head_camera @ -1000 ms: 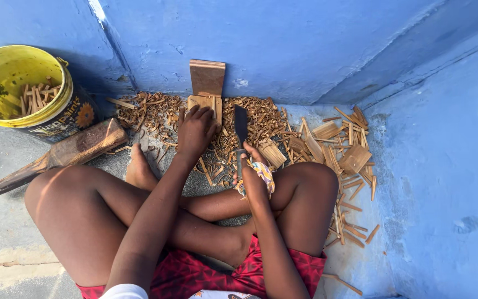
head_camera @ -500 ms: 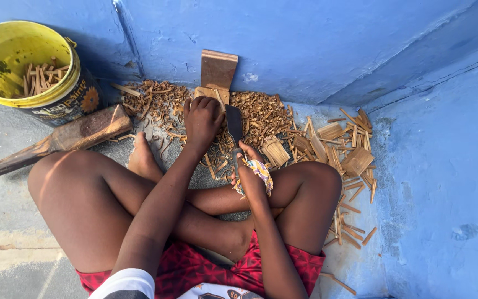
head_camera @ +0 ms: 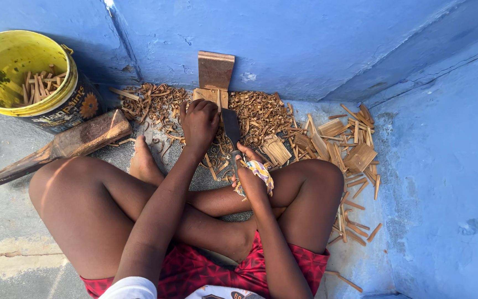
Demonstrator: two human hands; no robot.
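The left hand (head_camera: 199, 120) is closed over a small wood piece (head_camera: 210, 96), pressing it upright on the floor (head_camera: 6, 210) against a plank (head_camera: 216, 70) that leans on the blue wall (head_camera: 305, 39). The right hand (head_camera: 250, 173), just beside it and nearer the body, is clenched around the cloth-wrapped handle of a knife (head_camera: 231, 127); the blade points forward, alongside the left hand. Shavings (head_camera: 261, 113) surround both hands. Cut sticks (head_camera: 349, 149) lie to the right. A mallet (head_camera: 56, 148) and a yellow bucket (head_camera: 56, 99) are to the left.
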